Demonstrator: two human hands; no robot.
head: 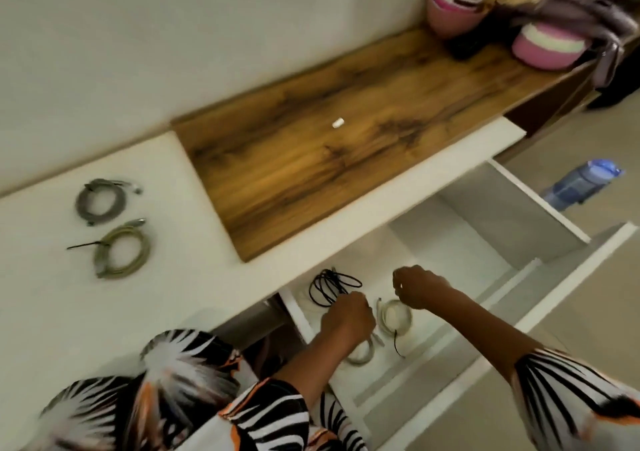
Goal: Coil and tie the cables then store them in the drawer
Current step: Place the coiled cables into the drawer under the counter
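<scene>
Open white drawer (433, 353), 5 o'clock: black coil (330, 287), two pale tied coils (394, 317) already stowed. Left hand (346, 319) curled at black coil, probably seating it; grip unclear. Right hand (419, 287) curled, seemingly empty. Grey coil (98, 201) and olive coil (119, 251), 9 o'clock on white counter (52, 312), awaiting storage.

We have one view only, a head-worn wide-angle camera looking steeply down and forward from above the person's chest. It faces a white counter (114, 312) and a wooden top (311, 159) against the wall, the frame tilted so these run diagonally. The open drawer (450, 312) sits near, low in frame, both forearms reaching into it. Edges are stretched and blurred. A strip of floor shows at right. No second view shares anything.
</scene>
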